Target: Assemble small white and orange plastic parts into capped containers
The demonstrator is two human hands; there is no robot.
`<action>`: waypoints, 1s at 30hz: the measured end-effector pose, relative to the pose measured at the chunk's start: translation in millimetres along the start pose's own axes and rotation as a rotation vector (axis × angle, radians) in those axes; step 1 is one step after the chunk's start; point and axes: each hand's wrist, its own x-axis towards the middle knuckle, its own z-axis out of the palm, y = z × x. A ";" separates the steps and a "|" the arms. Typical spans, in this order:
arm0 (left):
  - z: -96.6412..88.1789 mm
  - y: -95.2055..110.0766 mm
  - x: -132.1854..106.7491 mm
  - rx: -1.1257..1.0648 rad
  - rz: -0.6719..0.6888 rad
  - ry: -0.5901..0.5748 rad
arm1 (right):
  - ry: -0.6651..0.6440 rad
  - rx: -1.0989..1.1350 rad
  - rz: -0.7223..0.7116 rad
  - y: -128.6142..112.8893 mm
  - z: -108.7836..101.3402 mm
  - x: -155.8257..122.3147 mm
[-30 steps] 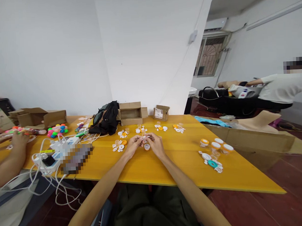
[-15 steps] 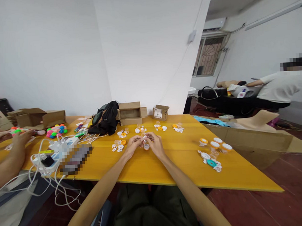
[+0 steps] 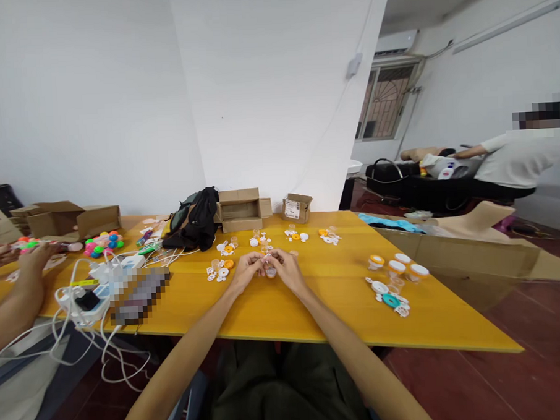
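Pinching a small white piece between the closed fingertips of left hand and right hand, above the counter and just beside a clear cup. Keeping nearly the same place and grip as a moment ago, suggesting continued fine work on one piece.

Between the left hand and right hand the small white piece has turned, and a pale rim now shows at the right hand's one o'clock.
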 end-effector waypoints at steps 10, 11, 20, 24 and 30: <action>-0.1 0.3 -0.3 0.047 0.044 -0.025 | -0.019 -0.059 -0.076 -4.2 -0.9 -3.3; 0.2 0.6 -0.2 0.054 0.052 -0.030 | -0.021 -0.052 -0.081 -3.8 -1.3 -3.3; 3.0 -1.5 -0.6 0.177 0.221 0.004 | -0.069 -0.007 -0.102 -4.0 -14.9 0.0; 1.5 -5.4 -0.9 0.252 0.251 0.020 | -0.105 -0.015 -0.117 -4.6 -19.3 0.3; 0.4 -6.6 -1.3 0.373 0.279 -0.011 | -0.116 -0.046 -0.119 -3.1 -22.7 -0.6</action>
